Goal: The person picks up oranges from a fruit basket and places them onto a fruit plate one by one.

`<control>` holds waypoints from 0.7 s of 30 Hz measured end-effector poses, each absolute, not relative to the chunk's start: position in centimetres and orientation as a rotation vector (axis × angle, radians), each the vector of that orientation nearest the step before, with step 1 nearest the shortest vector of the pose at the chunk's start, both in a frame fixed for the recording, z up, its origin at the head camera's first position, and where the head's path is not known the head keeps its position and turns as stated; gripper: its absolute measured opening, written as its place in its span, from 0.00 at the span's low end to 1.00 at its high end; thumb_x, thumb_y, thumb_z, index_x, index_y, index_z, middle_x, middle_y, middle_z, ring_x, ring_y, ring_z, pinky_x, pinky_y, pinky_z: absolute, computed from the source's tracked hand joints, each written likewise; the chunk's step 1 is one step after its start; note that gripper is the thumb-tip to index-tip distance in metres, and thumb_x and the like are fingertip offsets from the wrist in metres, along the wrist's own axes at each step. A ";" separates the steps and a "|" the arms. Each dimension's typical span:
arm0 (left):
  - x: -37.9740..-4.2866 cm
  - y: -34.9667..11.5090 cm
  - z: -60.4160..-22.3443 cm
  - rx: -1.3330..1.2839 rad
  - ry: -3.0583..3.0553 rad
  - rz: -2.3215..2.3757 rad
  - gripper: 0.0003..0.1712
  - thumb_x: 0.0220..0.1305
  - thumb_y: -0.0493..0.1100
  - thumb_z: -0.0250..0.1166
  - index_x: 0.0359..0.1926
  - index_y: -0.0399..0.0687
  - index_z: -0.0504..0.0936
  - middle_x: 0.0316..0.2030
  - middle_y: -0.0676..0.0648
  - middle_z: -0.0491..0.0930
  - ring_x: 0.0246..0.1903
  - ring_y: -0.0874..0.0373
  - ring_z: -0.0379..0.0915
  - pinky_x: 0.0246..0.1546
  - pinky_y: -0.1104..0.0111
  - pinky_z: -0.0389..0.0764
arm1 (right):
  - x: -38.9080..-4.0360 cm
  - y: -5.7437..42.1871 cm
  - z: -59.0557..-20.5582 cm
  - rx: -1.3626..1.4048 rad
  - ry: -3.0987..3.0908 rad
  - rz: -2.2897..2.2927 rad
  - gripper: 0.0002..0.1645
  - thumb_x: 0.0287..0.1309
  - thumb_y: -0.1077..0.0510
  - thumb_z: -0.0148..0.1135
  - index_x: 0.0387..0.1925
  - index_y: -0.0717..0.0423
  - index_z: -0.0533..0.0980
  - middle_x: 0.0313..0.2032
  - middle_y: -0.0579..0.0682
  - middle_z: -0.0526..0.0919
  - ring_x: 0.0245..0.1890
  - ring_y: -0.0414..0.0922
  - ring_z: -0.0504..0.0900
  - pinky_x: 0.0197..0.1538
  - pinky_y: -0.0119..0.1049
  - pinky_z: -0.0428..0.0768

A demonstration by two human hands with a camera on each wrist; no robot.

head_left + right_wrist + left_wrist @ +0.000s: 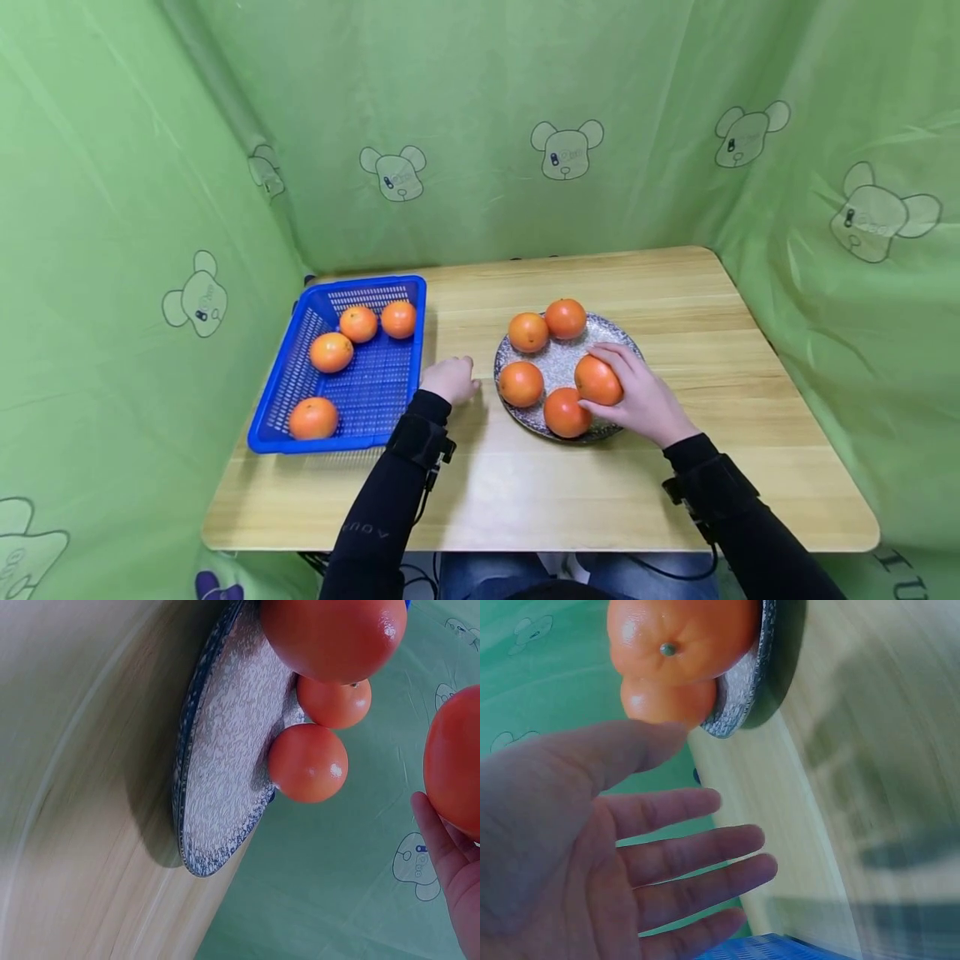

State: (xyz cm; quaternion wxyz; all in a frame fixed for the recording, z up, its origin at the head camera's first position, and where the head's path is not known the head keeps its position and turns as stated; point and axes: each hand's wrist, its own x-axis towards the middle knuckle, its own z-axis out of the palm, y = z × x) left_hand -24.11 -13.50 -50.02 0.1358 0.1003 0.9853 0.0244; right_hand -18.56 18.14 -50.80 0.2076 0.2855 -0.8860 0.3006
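My right hand [641, 400] grips an orange [597, 380] between thumb and fingers, over the right side of a speckled grey plate [558, 364]. In the right wrist view the held orange [456, 761] is raised off the speckled plate [225, 750]. Several other oranges lie on the plate, one of them an orange [567, 412] just below the held one in the head view. Between basket and plate hovers my left hand [452, 381], empty; the left wrist view shows its fingers [705, 847] straight and spread, near the plate's oranges [682, 645].
A blue plastic basket [258, 425] stands at the left of the wooden table [510, 500], with several oranges inside, one of them a lone orange [313, 418] near its front corner. Green curtains [480, 75] printed with bear faces enclose the table at the back and sides.
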 end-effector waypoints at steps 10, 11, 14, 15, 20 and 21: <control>-24.7 -13.5 -49.2 0.229 2.965 0.128 0.19 0.66 0.53 0.59 0.50 0.45 0.79 0.46 0.42 0.83 0.44 0.46 0.82 0.41 0.51 0.81 | -19.5 18.3 -49.5 0.805 -2.479 0.845 0.45 0.37 0.48 0.79 0.59 0.54 0.70 0.58 0.55 0.72 0.52 0.53 0.78 0.44 0.51 0.83; -24.7 -13.5 -49.1 0.226 2.960 0.129 0.20 0.67 0.53 0.59 0.51 0.46 0.78 0.47 0.42 0.83 0.45 0.46 0.81 0.41 0.51 0.81 | -19.8 18.4 -49.0 0.799 -2.496 0.843 0.45 0.37 0.48 0.79 0.59 0.54 0.70 0.58 0.56 0.72 0.52 0.55 0.78 0.44 0.53 0.83; -24.8 -13.5 -49.0 0.228 2.943 0.147 0.21 0.67 0.54 0.58 0.53 0.47 0.78 0.49 0.43 0.82 0.47 0.46 0.81 0.43 0.50 0.81 | -20.9 19.1 -46.9 0.789 -2.593 0.859 0.44 0.41 0.49 0.78 0.60 0.54 0.69 0.58 0.57 0.72 0.52 0.57 0.78 0.46 0.56 0.81; -24.8 -13.4 -49.0 0.231 2.938 0.158 0.21 0.67 0.54 0.58 0.54 0.47 0.78 0.50 0.42 0.82 0.47 0.46 0.80 0.43 0.50 0.81 | -21.4 19.3 -46.2 0.784 -2.643 0.864 0.44 0.42 0.49 0.77 0.61 0.54 0.68 0.57 0.57 0.72 0.52 0.57 0.78 0.46 0.57 0.81; -24.5 -13.3 -48.9 0.245 2.916 0.225 0.21 0.67 0.53 0.59 0.55 0.47 0.77 0.51 0.42 0.81 0.49 0.46 0.79 0.44 0.50 0.80 | -25.4 20.7 -44.9 0.763 -2.869 0.882 0.44 0.48 0.48 0.74 0.63 0.56 0.66 0.57 0.61 0.71 0.53 0.59 0.76 0.50 0.58 0.78; -24.4 -13.3 -49.0 0.251 2.913 0.238 0.21 0.67 0.53 0.59 0.54 0.46 0.78 0.51 0.42 0.81 0.49 0.46 0.79 0.44 0.50 0.80 | -26.3 20.9 -45.2 0.738 -2.907 0.881 0.44 0.48 0.47 0.73 0.64 0.57 0.65 0.57 0.61 0.70 0.53 0.59 0.76 0.51 0.57 0.78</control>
